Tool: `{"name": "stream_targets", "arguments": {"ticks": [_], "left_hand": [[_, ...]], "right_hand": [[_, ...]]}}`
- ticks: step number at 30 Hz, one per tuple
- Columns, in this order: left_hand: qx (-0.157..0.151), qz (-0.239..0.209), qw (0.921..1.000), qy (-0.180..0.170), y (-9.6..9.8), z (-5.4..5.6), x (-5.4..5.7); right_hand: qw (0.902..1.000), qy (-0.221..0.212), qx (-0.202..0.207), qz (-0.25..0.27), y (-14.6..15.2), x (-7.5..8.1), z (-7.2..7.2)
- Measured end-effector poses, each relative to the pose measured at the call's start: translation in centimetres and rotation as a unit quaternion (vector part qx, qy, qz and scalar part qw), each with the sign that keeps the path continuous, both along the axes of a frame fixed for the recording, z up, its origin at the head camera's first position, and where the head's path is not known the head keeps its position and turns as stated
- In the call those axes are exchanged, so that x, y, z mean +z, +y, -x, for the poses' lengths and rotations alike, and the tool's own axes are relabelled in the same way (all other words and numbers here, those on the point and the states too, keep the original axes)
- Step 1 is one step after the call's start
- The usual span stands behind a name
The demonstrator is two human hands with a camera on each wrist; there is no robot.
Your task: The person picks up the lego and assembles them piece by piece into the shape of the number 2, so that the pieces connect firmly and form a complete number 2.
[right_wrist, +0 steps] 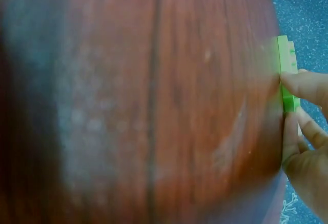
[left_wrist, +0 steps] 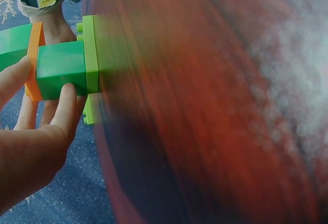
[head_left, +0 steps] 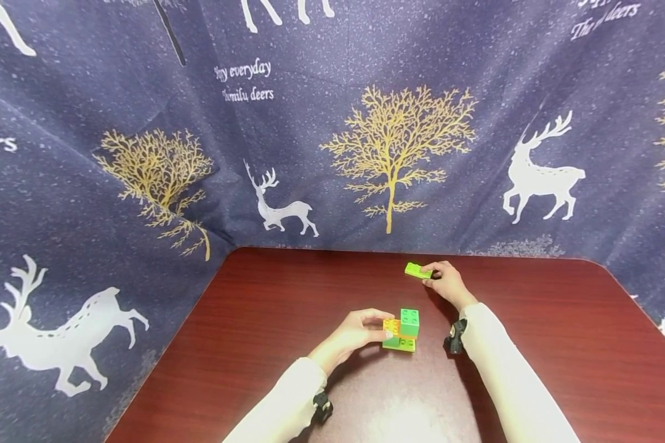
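Note:
A small stack of toy building blocks [head_left: 409, 330] stands on the table at its middle: a lime plate below, a green block, an orange plate, and another green block on top. My left hand [head_left: 356, 335] grips it from the left, thumb and fingers on either side; the left wrist view shows the green block [left_wrist: 61, 70] between them. Farther back, my right hand [head_left: 446, 282] holds the right end of a flat lime plate [head_left: 415, 269] with studs. In the right wrist view, the thumb and fingers pinch that lime plate [right_wrist: 283, 55] at the table surface.
The dark red wooden table [head_left: 288, 289] has a rounded far edge a little behind the lime plate. Dark blue cloth [head_left: 310, 154] printed with deer and trees hangs behind and to the left. A black wrist device [head_left: 455, 337] sits at the right sleeve.

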State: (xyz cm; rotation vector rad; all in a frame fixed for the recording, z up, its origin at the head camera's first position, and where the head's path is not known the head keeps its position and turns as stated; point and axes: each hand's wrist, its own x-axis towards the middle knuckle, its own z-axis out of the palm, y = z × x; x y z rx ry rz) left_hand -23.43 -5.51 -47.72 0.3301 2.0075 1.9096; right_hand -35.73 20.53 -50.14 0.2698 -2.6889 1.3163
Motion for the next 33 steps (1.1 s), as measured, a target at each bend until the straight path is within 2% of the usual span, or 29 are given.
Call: {"name": "stream_targets", "arguments": {"ticks": [15,25,33], "left_hand": [[0.002,-0.013,0.9999,-0.003,0.03,-0.08,0.02],[0.006,-0.011,0.9999,0.004,0.08,-0.04,-0.13],[0.004,-0.003,1.0000,0.005,0.07,-0.12,-0.13]], "right_hand": [[0.9982,0.046,-0.009,-0.038,-0.02,0.09,-0.23],[0.9993,0.032,-0.008,-0.018,0.00,0.40,-0.50],[0.9973,0.060,-0.030,-0.030,0.40,0.57,-0.96]]}}
